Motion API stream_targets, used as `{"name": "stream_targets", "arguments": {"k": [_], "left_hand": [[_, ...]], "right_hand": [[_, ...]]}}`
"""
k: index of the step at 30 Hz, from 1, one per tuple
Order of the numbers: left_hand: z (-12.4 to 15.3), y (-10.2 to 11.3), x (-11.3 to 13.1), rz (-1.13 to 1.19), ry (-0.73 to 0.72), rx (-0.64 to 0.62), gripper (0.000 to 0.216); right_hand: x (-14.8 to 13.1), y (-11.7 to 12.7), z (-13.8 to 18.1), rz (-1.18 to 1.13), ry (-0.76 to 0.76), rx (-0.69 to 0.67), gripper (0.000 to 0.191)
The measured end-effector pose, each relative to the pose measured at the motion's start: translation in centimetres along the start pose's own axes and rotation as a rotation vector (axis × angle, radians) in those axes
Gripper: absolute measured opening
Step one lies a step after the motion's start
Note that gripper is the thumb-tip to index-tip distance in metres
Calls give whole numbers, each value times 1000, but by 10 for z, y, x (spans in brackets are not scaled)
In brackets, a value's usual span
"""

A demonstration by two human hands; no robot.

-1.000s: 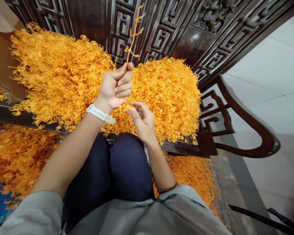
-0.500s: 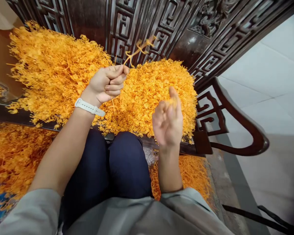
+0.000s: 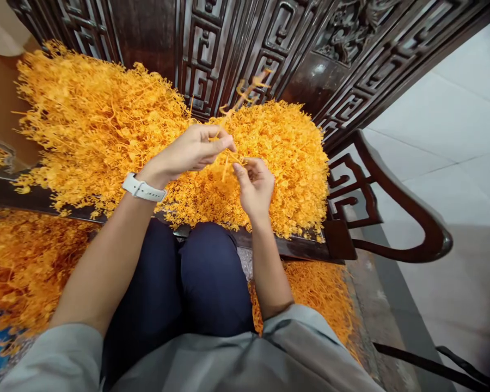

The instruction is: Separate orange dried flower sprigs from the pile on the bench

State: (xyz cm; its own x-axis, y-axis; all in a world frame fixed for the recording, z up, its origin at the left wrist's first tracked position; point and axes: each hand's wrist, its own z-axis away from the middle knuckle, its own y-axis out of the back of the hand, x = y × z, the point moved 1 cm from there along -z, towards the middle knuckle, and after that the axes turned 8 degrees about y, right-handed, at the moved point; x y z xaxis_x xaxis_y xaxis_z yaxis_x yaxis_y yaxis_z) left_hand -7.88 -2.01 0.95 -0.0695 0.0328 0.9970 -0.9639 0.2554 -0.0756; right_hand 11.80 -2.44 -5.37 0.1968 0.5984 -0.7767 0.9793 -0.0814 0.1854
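Observation:
My left hand (image 3: 191,147) is closed in a pinch on a thin orange plastic sprig (image 3: 247,98), whose branched end points up and to the right, blurred. Close beside it on the right, my right hand (image 3: 258,188) pinches a small orange piece (image 3: 237,159) near the sprig's lower end; whether the two pieces are joined I cannot tell. Beneath and behind both hands, orange sprigs lie heaped in a left pile (image 3: 102,109) and a right pile (image 3: 296,158) on a dark wooden bench (image 3: 294,247).
Behind the piles rises the carved bench back (image 3: 147,38), and a curved armrest (image 3: 427,239) juts out at the right. More orange sprigs (image 3: 28,267) lie below at the left and under the seat. A brown cardboard box (image 3: 4,103) stands at far left.
My right hand has moved left and up to meet my left hand, its fingers now pinching. My left hand has shifted right and slightly down with the sprig.

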Motion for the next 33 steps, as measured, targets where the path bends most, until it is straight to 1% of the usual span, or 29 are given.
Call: {"name": "stream_targets", "arguments": {"k": [2, 5, 7, 9, 12, 15, 18, 20, 21, 25, 27, 29, 31, 33], "left_hand": [[-4, 5, -7, -150, -92, 44, 19], [-9, -2, -14, -326, -157, 49, 30], [-9, -14, -14, -352, -192, 51, 34], [-7, -27, -10, -339, -235, 65, 35], [-2, -42, -3, -338, -298, 129, 28], [0, -46, -1, -404, -358, 188, 25], [-2, -42, -4, -446, -358, 192, 25], [-4, -39, -5, -404, -337, 183, 28], [-5, -38, -6, -368, -325, 170, 30], [-6, -35, -7, -237, -269, 92, 37], [-7, -33, -7, -164, -248, 99, 37], [-7, -29, -6, -60, -217, 147, 35], [-7, -25, -4, 21, -189, 176, 34], [-7, -22, -3, 44, -181, 160, 34]], "right_hand": [[0, 8, -1, -132, -31, 61, 24], [-6, 12, 2, -278, -95, 44, 31], [-11, 11, 3, -329, -138, 17, 37], [-14, 9, 4, -369, -175, 19, 42], [-14, 8, 5, -448, -242, 31, 42], [-12, 8, 8, -494, -307, 1, 36], [-11, 6, 11, -479, -353, -48, 37], [-9, 2, 11, -480, -379, -59, 39], [-8, 0, 10, -490, -388, -43, 40], [0, -4, 2, -533, -400, 89, 40], [4, -2, -2, -531, -364, 169, 37], [6, 4, -4, -516, -289, 220, 35], [6, 13, -5, -499, -210, 201, 34], [2, 19, -5, -483, -164, 108, 32]]}}
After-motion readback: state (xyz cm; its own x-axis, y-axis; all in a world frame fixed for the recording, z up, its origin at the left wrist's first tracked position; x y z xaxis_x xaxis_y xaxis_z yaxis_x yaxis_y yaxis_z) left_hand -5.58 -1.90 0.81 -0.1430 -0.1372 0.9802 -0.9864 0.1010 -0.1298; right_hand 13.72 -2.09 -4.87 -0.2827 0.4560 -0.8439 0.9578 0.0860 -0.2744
